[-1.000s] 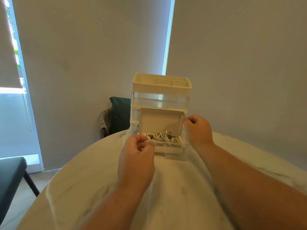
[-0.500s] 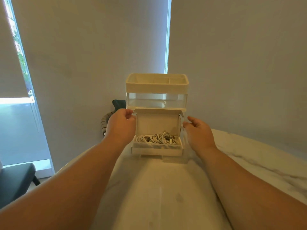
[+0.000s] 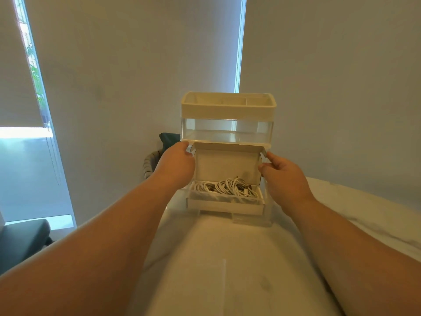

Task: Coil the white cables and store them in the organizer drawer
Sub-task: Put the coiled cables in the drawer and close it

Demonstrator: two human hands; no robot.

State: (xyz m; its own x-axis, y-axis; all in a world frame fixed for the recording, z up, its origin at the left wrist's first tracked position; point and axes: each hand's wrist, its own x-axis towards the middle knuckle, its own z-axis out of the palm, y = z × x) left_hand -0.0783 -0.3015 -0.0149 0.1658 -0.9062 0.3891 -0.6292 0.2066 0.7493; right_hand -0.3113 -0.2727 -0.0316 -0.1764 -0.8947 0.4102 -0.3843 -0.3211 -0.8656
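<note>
A: Two risks: the upright box lid [image 3: 225, 163] sits just under the organizer [image 3: 227, 109] ledge and could snag, and a loop of the white cables [image 3: 224, 187] may get pinched.

B: Hands?

A: The right hand [image 3: 282, 179] pinches the lid's right edge. The left hand [image 3: 176, 164] curls at its left corner, grip hidden. The cables lie boxed in the open drawer [image 3: 250, 220]; room only toward the near counter [image 3: 227, 270].

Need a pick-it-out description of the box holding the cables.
On the pale table stands a white desk organizer with a clear upper drawer. In its pulled-out bottom drawer sits a white cardboard box, the only thing with a hinged lid standing upright, white cables heaped inside.
</note>
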